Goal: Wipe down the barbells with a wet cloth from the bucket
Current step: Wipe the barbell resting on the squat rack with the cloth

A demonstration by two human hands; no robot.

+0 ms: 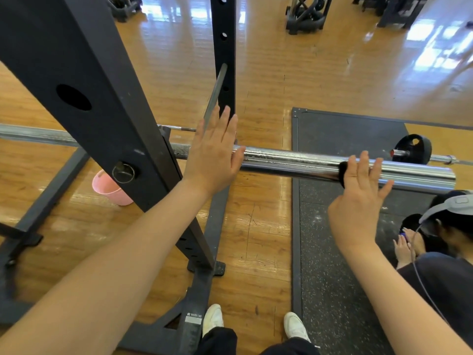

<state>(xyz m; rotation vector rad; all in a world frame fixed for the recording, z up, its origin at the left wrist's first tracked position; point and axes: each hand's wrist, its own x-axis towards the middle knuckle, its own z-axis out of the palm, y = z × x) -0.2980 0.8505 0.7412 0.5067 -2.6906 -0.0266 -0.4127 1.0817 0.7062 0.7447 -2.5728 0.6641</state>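
rack base (179,326) | white label (193,317) | small print, too blurred to read

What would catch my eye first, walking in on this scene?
Probably the shiny barbell sleeve running across the middle, with two bare arms reaching to it: the left hand open near its inner end, the right hand pressing a dark cloth against it. Next, the pink bucket on the wooden floor behind the black rack post.

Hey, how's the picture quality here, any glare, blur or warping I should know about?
Head view: window glare washes out the floor top right, with streaks on the barbell sleeve; wide-angle warping bends the rack post and forearms; the left hand and right hand look sharp, with little blur.
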